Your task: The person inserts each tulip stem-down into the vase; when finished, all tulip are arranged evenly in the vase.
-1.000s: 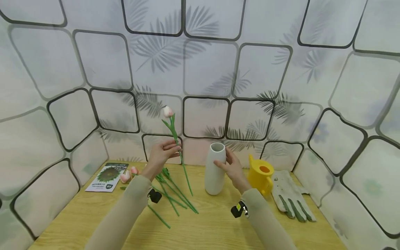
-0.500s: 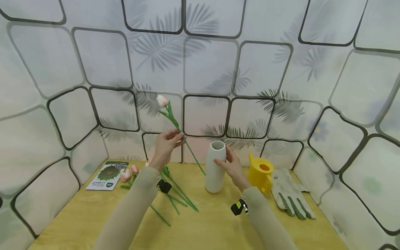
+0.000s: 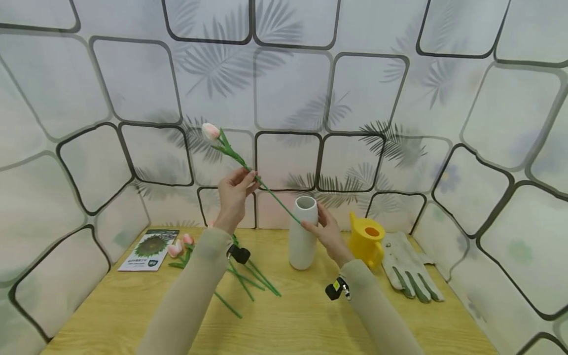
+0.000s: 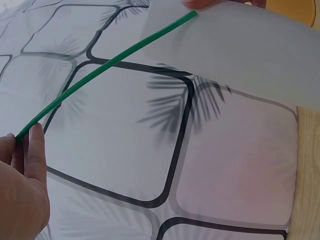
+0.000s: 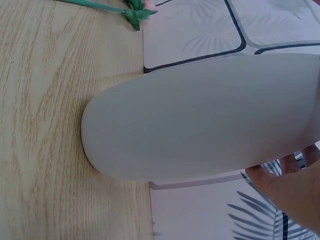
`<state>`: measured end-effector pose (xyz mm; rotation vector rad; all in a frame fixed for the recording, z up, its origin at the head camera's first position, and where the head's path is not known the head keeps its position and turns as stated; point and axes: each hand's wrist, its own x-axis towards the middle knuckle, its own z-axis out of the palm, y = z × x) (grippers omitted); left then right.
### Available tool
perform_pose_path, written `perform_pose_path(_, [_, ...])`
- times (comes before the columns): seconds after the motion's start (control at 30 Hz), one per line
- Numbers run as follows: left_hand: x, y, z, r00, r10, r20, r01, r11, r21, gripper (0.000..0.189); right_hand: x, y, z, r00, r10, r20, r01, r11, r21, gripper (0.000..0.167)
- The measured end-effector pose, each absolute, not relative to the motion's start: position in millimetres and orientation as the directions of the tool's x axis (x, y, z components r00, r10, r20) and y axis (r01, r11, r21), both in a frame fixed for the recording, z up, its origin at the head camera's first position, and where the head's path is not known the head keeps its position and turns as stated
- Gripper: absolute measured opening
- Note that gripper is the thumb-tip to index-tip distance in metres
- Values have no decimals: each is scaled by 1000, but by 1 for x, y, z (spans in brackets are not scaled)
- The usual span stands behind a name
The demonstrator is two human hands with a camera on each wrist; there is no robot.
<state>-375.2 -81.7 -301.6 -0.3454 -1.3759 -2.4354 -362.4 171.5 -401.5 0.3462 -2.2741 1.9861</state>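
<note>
In the head view my left hand pinches the green stem of a pink-and-white tulip between thumb and fingers. The flower tilts up to the left, and its stem slants down to the right. That stem's lower end overlaps the upper side of a white vase, below its mouth. The vase stands upright on the table, its round opening facing up. My right hand grips the vase's upper right side, fingers behind and thumb in front; the right wrist view shows fingertips against its wall.
Several more tulips lie on the wooden table at left, partly hidden by my left arm. A sunflower seed packet lies behind them. Right of the vase are a yellow watering can and white-and-green gloves. A patterned wall backs the table.
My left hand has raised the tulip and turned it, so the flower leans further left and the stem's end swings right to the vase. My right hand stays on the vase.
</note>
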Motion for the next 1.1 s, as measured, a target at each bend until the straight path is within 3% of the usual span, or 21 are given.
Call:
perform_pose_path(0.37, [-381, -82, -278, -897, -227, 379, 440, -531, 724, 6, -360, 169, -401, -972, -104, 210, -223, 136, -965, 81])
perform_pose_path(0.77, [-383, -60, -273, -899, -164, 406, 428, -525, 736, 8, -363, 172, -402, -972, -98, 213, -226, 143, -964, 82])
perform_pose_path(0.93, [-383, -49, -282, -897, -123, 424, 429, -464, 775, 8, -362, 172, -401, -973, -98, 210, -223, 153, -963, 82])
perform_pose_path(1.1, [-383, -39, -293, -879, -63, 473, 463, -356, 812, 22, -361, 171, -400, -974, -96, 205, -218, 156, -963, 81])
